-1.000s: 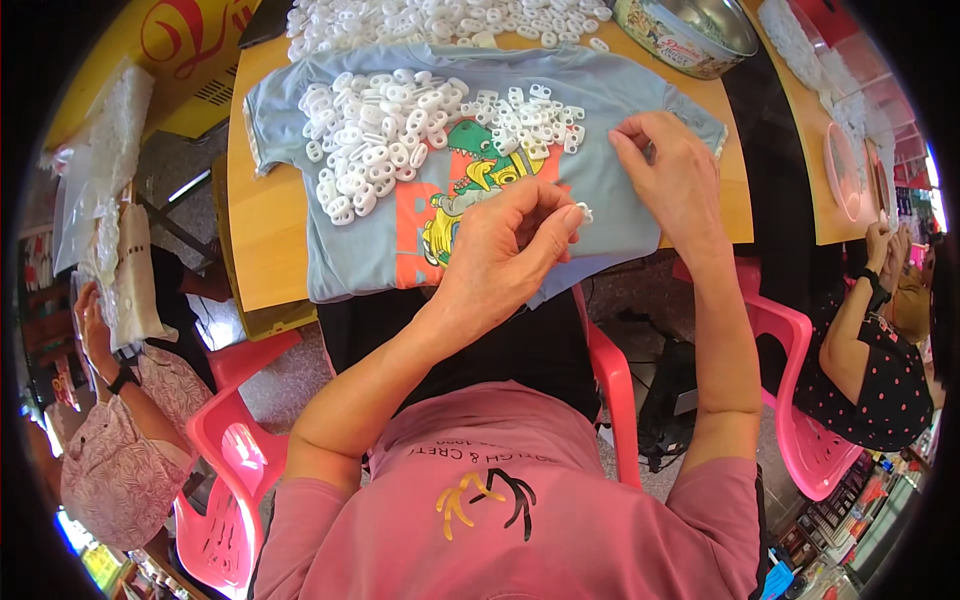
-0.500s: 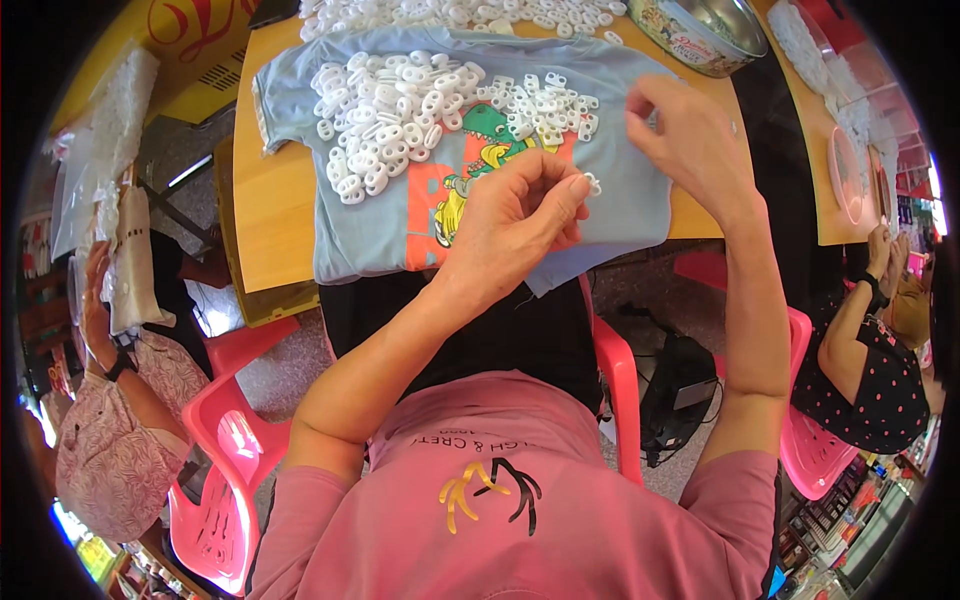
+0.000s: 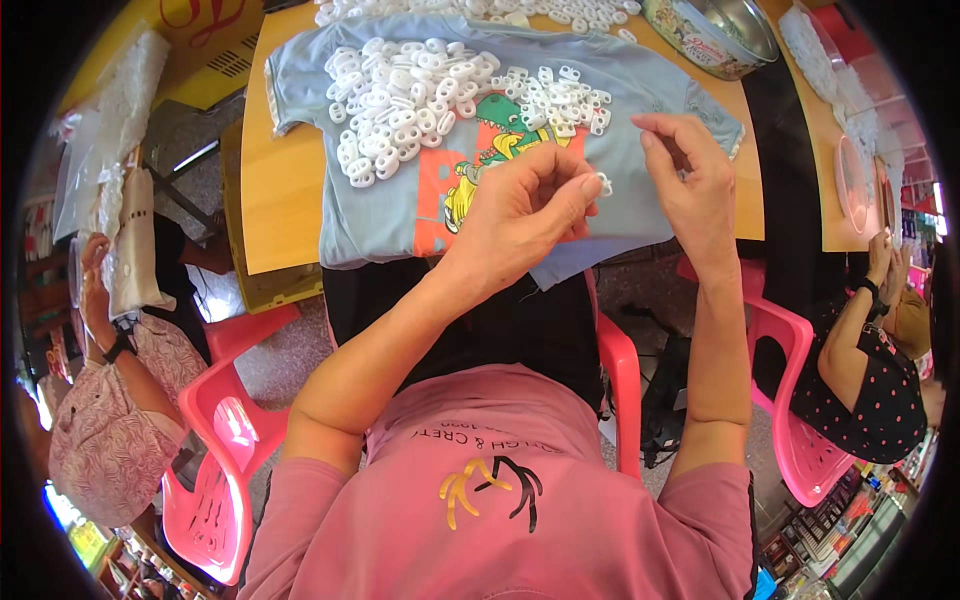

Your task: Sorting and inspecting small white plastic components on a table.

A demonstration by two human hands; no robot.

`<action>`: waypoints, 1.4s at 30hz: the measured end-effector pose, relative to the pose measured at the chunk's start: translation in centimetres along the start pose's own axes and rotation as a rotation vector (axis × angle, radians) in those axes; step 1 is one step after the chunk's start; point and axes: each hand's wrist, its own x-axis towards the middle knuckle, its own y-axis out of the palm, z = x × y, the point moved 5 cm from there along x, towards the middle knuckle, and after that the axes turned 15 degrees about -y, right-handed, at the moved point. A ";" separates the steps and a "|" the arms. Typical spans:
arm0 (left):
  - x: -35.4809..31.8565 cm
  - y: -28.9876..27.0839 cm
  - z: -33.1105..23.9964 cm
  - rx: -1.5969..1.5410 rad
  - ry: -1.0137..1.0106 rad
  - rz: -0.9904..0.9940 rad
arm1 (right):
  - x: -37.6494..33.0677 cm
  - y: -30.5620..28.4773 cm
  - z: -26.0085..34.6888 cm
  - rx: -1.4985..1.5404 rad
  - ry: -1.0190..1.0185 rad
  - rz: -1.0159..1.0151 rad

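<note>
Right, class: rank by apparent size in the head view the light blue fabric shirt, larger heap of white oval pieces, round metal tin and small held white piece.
1. Light blue fabric shirt
2. Larger heap of white oval pieces
3. Round metal tin
4. Small white piece in the left hand

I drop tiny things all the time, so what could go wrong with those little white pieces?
The small white piece pokes out past the fingers of the left hand, so it might slip. The bigger pile and smaller pile lie close together, so they could get mixed. Part of the blue shirt hangs over the table edge; a tug might spill pieces.
</note>
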 end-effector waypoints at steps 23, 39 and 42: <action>-1.8 1.2 -0.6 0.676 0.559 0.126 | 0.9 1.6 1.8 -0.141 -0.270 0.330; -2.9 3.2 -0.5 0.945 0.674 0.212 | -0.2 -2.3 0.2 -0.363 -0.259 0.314; -2.8 3.1 -0.7 0.903 0.623 0.219 | -0.2 -2.7 0.0 -0.335 -0.191 0.308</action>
